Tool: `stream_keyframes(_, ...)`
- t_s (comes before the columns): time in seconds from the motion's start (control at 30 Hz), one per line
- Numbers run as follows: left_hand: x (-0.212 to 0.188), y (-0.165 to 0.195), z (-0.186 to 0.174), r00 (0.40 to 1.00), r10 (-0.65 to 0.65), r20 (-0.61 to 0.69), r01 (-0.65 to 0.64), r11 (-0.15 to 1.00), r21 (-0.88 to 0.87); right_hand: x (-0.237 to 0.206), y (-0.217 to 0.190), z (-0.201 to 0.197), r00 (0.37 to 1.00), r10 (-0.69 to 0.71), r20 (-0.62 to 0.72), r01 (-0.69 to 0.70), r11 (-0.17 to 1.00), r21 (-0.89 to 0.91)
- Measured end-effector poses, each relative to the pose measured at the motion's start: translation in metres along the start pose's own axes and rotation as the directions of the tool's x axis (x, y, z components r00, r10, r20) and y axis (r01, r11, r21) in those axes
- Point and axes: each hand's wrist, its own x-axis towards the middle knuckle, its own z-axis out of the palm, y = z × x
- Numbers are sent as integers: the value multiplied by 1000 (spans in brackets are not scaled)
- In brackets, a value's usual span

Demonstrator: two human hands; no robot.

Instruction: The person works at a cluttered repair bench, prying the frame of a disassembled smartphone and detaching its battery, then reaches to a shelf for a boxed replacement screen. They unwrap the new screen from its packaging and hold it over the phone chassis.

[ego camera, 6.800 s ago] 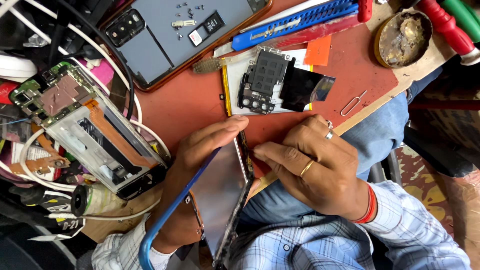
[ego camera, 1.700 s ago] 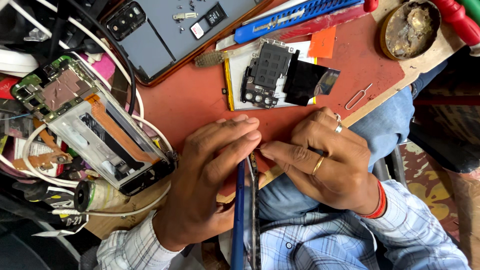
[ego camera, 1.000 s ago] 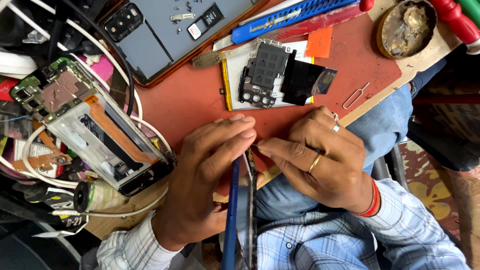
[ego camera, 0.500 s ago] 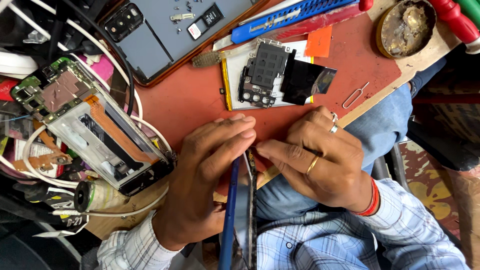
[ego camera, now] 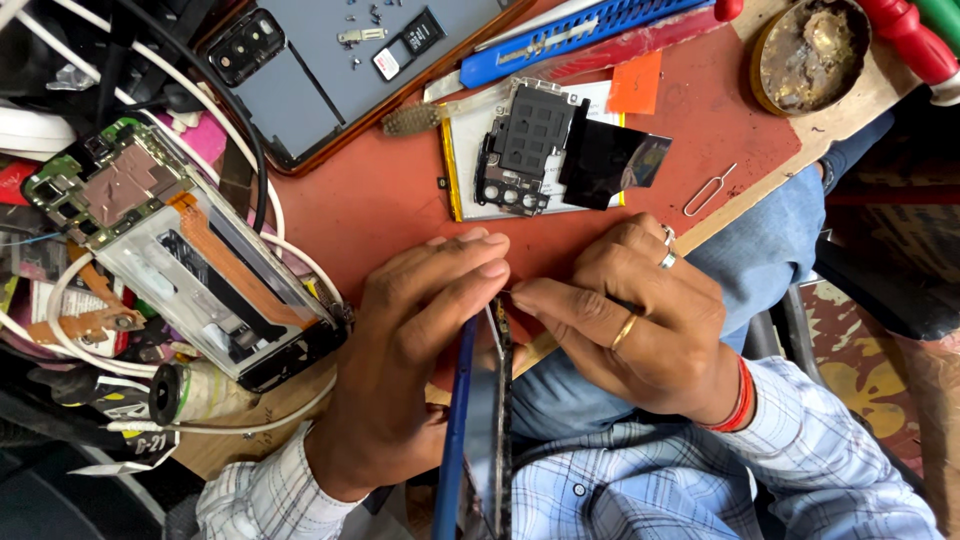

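Observation:
My left hand [ego camera: 405, 365] grips a blue-framed phone [ego camera: 478, 420] held on edge over my lap, fingers laid across its top end. My right hand [ego camera: 630, 315], with rings on two fingers, pinches at the top edge of the phone, where the screen panel stands slightly apart from the blue frame. Whatever the fingertips hold there is too small to make out. Both hands meet at the near edge of the red mat [ego camera: 380, 200].
An opened phone chassis [ego camera: 200, 260] with an orange flex cable lies left. A grey phone back cover [ego camera: 300, 70] with tiny screws sits at top. A battery with black shield plates [ego camera: 545, 145], a SIM pin [ego camera: 708, 190], a blue tool [ego camera: 590, 30], a round tin [ego camera: 810, 55].
The phone has been turned from showing its flat face to standing on edge. Since then both hands have stayed at its top end, with only small finger shifts.

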Motion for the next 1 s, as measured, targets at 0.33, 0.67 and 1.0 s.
stream_keyframes(0.33, -1, -1, -1, 1000, 5, 3, -5, 1000, -6, 0, 0, 0, 1000, -6, 8, 6, 1000, -15)
stream_keyframes(0.67, -1, -1, -2, 1000, 7, 25, -7, 1000, -5, 1, 0, -2, 1000, -4, 12, 4, 1000, 7)
stream_keyframes(1.0, 0, 0, -3, 1000, 18, 4, -18, 1000, -13, 1, -2, 0, 1000, 14, 18, -14, 1000, 1)
